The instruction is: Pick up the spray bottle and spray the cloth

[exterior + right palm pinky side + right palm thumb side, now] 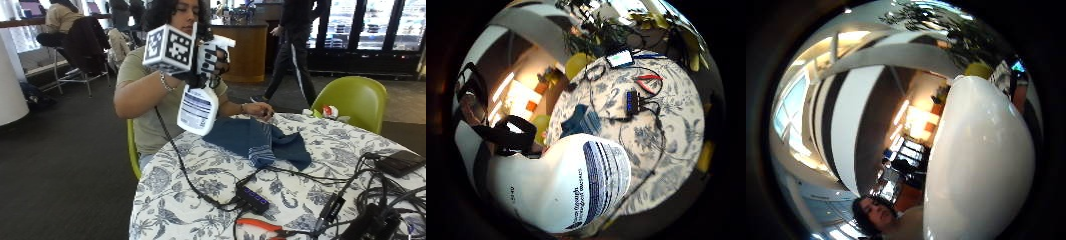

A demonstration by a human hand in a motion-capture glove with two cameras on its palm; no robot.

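Spray bottle (198,107) hangs tilted above the table's near-left edge, my gloved right hand (203,67) wrapped round its neck by the trigger. I judge its smooth white plastic light but slippery, so the neck is where to hold it while aiming at the soft blue cloth (256,140) on the floral tablecloth (200,200).

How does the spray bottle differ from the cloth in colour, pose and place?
The spray bottle is white; the cloth is dark blue. The bottle is held up off the table in the gloved right hand, tilted; the cloth lies crumpled on the table. A hand touches each.
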